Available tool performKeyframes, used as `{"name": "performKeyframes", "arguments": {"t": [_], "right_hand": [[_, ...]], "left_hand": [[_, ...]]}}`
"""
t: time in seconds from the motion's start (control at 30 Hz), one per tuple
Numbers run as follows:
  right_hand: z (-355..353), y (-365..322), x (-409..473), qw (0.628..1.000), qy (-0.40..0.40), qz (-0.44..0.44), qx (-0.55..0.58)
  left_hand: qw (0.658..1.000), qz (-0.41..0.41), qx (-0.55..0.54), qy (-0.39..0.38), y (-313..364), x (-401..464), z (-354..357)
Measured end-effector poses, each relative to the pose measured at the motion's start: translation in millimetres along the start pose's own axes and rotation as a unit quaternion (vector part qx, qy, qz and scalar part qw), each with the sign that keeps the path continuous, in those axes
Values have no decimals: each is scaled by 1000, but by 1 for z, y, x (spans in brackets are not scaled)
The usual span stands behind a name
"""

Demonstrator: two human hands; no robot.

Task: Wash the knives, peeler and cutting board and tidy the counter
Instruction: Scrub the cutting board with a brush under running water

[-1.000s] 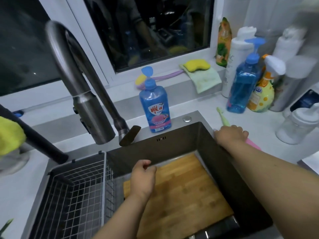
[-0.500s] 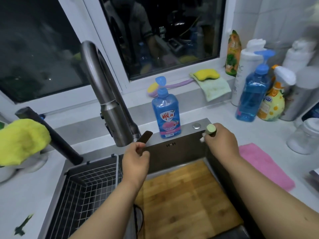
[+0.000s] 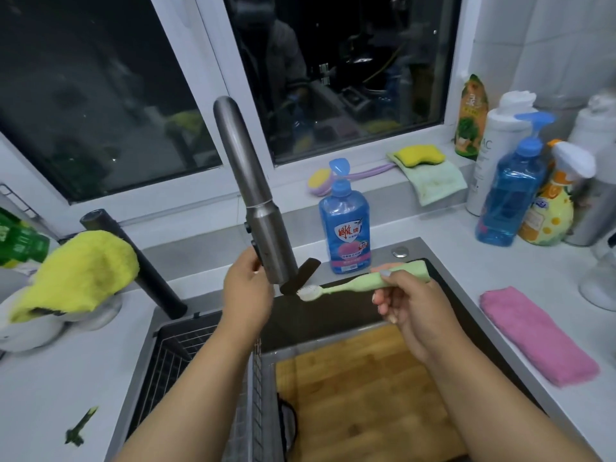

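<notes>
Head view, left hand [image 3: 246, 295] gripping faucet [image 3: 256, 208], right hand [image 3: 413, 305] holding green brush [image 3: 363, 281]

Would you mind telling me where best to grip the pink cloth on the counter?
Pinch the pink cloth at its near end, from above. It lies folded flat in a long strip on the counter right of the sink, so that end is closest and unobstructed.

A green brush [image 3: 363, 281] is held by the right hand [image 3: 411, 305] beside the faucet [image 3: 256, 208], which is touched by the left hand [image 3: 245, 291].
</notes>
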State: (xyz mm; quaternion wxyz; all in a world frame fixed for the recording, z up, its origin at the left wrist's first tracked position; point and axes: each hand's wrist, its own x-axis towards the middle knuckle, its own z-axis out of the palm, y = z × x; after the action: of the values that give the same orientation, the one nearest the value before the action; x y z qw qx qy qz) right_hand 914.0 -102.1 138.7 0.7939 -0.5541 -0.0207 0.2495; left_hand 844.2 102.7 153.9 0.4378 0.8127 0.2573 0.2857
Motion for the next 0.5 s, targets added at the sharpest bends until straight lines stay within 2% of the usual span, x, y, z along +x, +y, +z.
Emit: {"name": "performKeyframes", "arguments": {"t": [0.1, 0.2, 0.3, 0.4, 0.5], "right_hand": [[8, 2, -11, 998, 6, 22, 52], [15, 4, -18, 997, 22, 23, 64], [17, 2, -23, 997, 34, 28, 59], [18, 2, -24, 998, 41, 28, 45], [20, 0, -26, 998, 48, 20, 43]], "left_hand": [[989, -19, 97, -114, -31, 30, 18], [973, -52, 112, -193, -68, 55, 47], [961, -52, 168, -214, -104, 83, 73], [958, -80, 209, -180, -133, 104, 89], [955, -65, 233, -172, -149, 111, 98]]}}
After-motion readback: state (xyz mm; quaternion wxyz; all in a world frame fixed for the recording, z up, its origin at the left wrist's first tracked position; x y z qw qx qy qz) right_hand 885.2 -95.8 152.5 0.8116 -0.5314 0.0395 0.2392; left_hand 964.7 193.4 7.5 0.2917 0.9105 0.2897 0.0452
